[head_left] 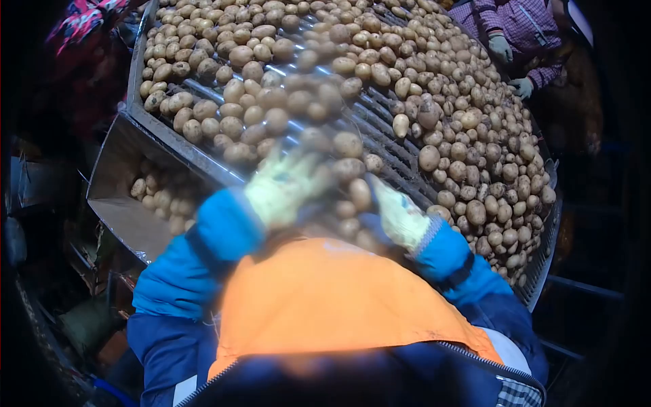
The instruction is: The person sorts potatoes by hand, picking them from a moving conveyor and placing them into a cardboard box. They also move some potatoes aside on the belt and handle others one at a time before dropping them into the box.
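Observation:
Both my hands wear pale yellow-green work gloves and are over a pile of potatoes (349, 144) on a slatted metal sorting table (380, 119). My left hand (288, 186) is smeared by motion, but its fingers look spread among the potatoes near the table's front edge. My right hand (401, 211) has its fingers stretched forward and lies against a few potatoes (359, 195) between the two hands. No potato shows gripped in either hand. The right thumb is hidden.
At the table's left front, a box-like bin (135, 214) holds more potatoes (163, 197). A heap of potatoes (475, 169) covers the right side. At the upper right, a co-worker's gloved hands (500, 49) are beside the heap. Another person's patterned sleeve (85, 24) shows upper left.

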### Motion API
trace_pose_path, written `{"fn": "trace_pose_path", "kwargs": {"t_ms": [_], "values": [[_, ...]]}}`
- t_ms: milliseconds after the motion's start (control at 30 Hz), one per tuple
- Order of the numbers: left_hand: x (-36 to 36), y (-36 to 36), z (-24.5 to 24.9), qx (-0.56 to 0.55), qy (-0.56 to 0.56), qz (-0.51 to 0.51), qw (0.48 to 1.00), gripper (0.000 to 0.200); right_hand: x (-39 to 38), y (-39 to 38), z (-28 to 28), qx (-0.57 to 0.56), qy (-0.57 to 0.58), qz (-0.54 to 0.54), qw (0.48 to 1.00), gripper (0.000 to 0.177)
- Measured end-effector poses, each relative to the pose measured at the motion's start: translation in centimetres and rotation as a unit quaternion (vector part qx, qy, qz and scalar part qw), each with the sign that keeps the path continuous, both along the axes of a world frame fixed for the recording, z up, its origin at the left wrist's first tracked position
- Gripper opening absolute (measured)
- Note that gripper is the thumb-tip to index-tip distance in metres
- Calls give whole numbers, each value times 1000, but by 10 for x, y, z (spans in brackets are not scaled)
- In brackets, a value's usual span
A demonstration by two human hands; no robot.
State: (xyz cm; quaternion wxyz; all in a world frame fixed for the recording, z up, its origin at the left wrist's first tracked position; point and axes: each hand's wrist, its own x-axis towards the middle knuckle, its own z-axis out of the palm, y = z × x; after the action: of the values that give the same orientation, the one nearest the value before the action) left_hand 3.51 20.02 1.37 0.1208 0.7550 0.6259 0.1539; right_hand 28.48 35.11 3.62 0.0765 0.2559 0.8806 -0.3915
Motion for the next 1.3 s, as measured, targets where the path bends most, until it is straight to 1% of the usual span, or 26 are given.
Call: {"fn": "trace_pose_path", "kwargs": {"t_ms": [33,67,100,133,167,200,233,267,333,400,433,500,567,700,733,833,900,933,967,1000,1033,1067,1133,1200,1233,1300], "values": [[-11,3,-5,16,17,6,1000,61,-22,2,7,-1,-11,6,1000,65],[-18,7,-1,6,95,70,993,61,-43,3,14,-2,-21,13,1000,62],[-30,11,-4,20,106,163,981,53,-56,7,15,2,14,12,1000,60],[-47,15,33,-72,48,228,970,43,-58,17,13,19,76,-17,997,57],[-64,8,26,-29,87,304,948,34,-60,26,11,39,137,-44,989,54],[-93,-4,-2,106,21,323,940,32,-62,36,9,61,196,-67,976,50],[-100,-11,5,168,34,352,920,30,-62,42,16,118,217,-71,966,48],[-103,-19,11,199,6,347,917,29,-57,45,17,57,157,-106,980,38],[-102,-31,16,251,-36,341,905,26,-60,24,33,67,138,-42,987,34],[-82,-39,25,215,-154,406,875,25,-77,-8,59,73,85,51,992,29],[-75,-43,29,197,-212,434,853,26,-85,-18,58,143,118,124,975,26],[-65,-50,27,176,-329,457,807,27,-102,-30,32,117,140,203,962,22],[-54,-58,35,154,-459,467,740,26,-111,-37,14,148,115,239,953,22],[-46,-76,40,82,-494,497,709,30,-126,-41,-8,216,65,309,924,21],[-37,-74,53,63,-550,506,661,33,-127,-39,-10,200,65,300,930,23],[-29,-80,46,38,-561,471,679,33,-129,-29,-7,138,78,250,955,29],[-26,-87,30,49,-562,331,757,40,-127,-27,6,69,105,180,976,36],[-23,-81,29,3,-730,307,611,43,-129,-28,13,51,117,174,976,36],[-20,-73,27,-49,-859,266,435,47,-134,-32,22,34,130,163,977,37],[-16,-71,3,-12,-815,217,537,56,-138,-34,30,19,143,152,978,40],[-14,-63,2,48,-745,171,643,56,-138,-31,36,5,157,141,977,43],[-14,-55,2,109,-660,120,733,56,-133,-23,41,38,170,89,981,43],[-9,-46,4,139,-623,118,761,54,-117,0,53,102,196,-9,975,44],[1,-49,10,68,-726,218,649,50,-93,40,58,158,183,-83,967,50],[-6,-43,8,13,-740,250,625,46,-75,80,54,184,157,-108,964,55],[-20,-31,3,-94,-759,314,562,39,-41,164,36,292,36,-224,929,63]]}}
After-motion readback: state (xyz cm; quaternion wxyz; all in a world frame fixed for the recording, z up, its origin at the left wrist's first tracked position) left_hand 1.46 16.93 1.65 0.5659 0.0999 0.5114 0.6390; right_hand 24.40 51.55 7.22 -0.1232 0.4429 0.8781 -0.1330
